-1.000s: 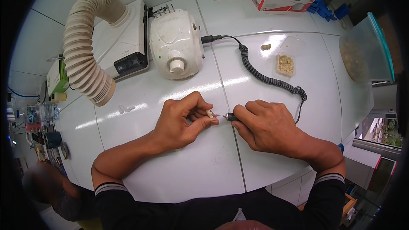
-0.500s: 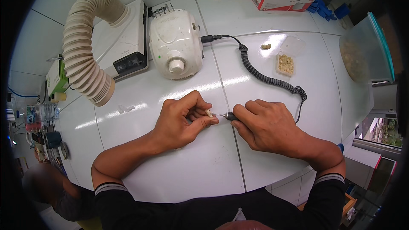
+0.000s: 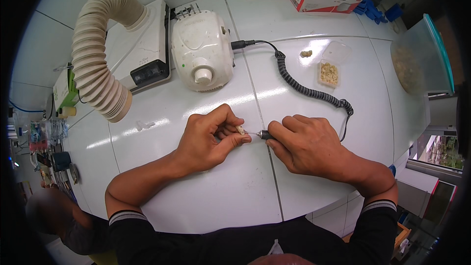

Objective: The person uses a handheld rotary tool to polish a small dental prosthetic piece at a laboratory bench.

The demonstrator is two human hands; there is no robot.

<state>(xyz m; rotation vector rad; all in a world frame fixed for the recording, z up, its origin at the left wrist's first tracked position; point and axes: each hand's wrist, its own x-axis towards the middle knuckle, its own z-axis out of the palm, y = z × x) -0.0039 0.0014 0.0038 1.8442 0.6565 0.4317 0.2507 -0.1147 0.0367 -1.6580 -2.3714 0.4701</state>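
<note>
Left hand (image 3: 208,140) is pinching a small cream piece (image 3: 241,130) between thumb and index fingertip, over the middle of the white table (image 3: 211,201); its other fingers are curling in behind. Right hand (image 3: 309,145) is gripping a dark handpiece (image 3: 266,135), thumb and index pressing on it from either side, remaining fingers folding close together. A thin metal bit (image 3: 251,133) is pointing left from the handpiece, its tip reaching the cream piece; too fine to tell whether they are touching.

Beyond the hands, a rounded off-white control unit (image 3: 203,44) is showing a green light (image 3: 183,66) and faint lettering near its back, too weak to make out. A coiled black cord (image 3: 309,88) is running from its side toward the right hand. Left of it, a pale ribbed hose (image 3: 91,64) is arching from a boxy machine (image 3: 135,51) bearing tiny marks above a dark panel.

Most legible writing: a red and white carton (image 3: 326,4) is carrying bold dark capitals on its front, smaller print on its red end. Nearer, a clear case (image 3: 328,86) is holding cream bits, its lid lying open; one loose lump (image 3: 306,54) is sitting to its left.
</note>
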